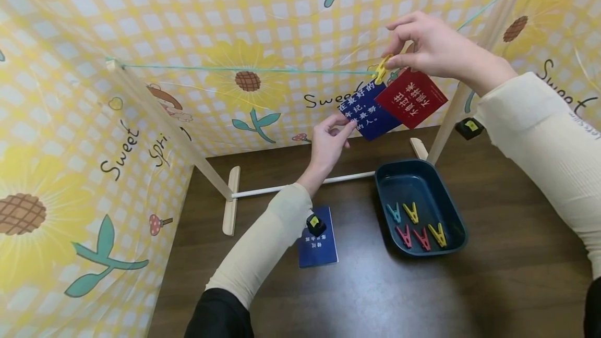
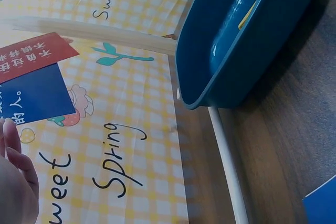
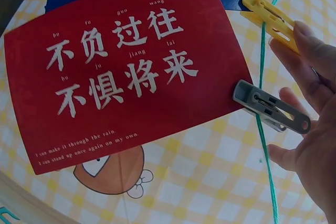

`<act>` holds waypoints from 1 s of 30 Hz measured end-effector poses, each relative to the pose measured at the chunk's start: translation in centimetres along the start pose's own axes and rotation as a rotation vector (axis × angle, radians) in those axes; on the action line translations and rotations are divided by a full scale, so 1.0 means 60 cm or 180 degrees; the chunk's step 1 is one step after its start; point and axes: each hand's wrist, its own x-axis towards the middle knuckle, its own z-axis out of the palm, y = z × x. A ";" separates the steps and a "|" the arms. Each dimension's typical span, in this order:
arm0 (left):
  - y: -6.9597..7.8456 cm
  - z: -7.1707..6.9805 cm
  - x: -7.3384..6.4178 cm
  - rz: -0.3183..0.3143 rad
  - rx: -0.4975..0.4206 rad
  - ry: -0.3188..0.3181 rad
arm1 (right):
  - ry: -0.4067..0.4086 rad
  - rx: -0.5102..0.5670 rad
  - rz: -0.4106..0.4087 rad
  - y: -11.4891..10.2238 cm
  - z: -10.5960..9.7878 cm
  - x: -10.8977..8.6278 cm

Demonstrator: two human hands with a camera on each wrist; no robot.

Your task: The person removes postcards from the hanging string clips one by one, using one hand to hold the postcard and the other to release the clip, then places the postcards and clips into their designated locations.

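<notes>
My right hand (image 1: pixel 424 48) pinches a yellow clothespin (image 3: pixel 273 22) between thumb and finger. The clothespin sits at the green string (image 3: pixel 262 61) and the corner of a blue card (image 1: pixel 375 119) with white writing. At that card's left edge, my left hand (image 1: pixel 327 142) holds it between thumb and fingers. A red card (image 3: pixel 126 72) hangs beside the blue one and overlaps part of it. On the red card's edge a grey clothespin (image 3: pixel 268 106) clips it to the string, close to my right fingers. In the left wrist view, only part of my left hand (image 2: pixel 18 182) shows.
A dark blue tray (image 1: pixel 384 192) on the wooden floor holds several coloured clothespins (image 1: pixel 413 231). Another blue card (image 1: pixel 319 249) lies left of it, under my left forearm. Wooden posts (image 1: pixel 164 119) carry the string, joined low down by a white rod (image 1: pixel 263 191). Patterned cloth hangs behind.
</notes>
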 end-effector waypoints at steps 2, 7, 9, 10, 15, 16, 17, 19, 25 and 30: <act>0.000 -0.001 0.000 -0.0010 -0.0001 -0.0001 | 0.0046 -0.0007 0.0014 0.001 0.001 -0.003; 0.002 -0.004 -0.001 -0.0028 -0.0006 0.0007 | 0.0220 -0.0004 -0.0040 0.001 0.002 -0.007; 0.003 -0.005 -0.002 -0.0028 0.0009 0.0019 | 0.0306 0.0008 -0.0088 0.001 0.003 -0.008; 0.003 -0.005 -0.002 -0.0031 0.0018 0.0025 | 0.0352 0.0023 -0.0110 0.001 0.002 -0.008; 0.002 -0.008 -0.003 -0.0054 0.0030 0.0047 | 0.0543 0.0045 -0.0200 0.001 0.004 -0.009; 0.002 -0.008 -0.003 -0.0055 0.0017 0.0048 | 0.0572 0.0040 -0.0211 0.000 0.004 -0.009; 0.002 -0.009 -0.004 -0.0053 0.0008 0.0050 | 0.0598 0.0033 -0.0218 0.000 0.004 -0.010; 0.001 -0.010 -0.004 -0.0038 -0.0015 0.0056 | 0.0640 0.0003 -0.0196 -0.001 0.005 -0.012; -0.002 -0.014 -0.005 0.0012 0.0018 0.0068 | 0.0738 -0.0074 -0.0216 -0.003 0.006 -0.015; -0.004 -0.017 -0.005 0.0024 0.0059 0.0074 | 0.0861 -0.0151 -0.0284 -0.004 0.006 -0.015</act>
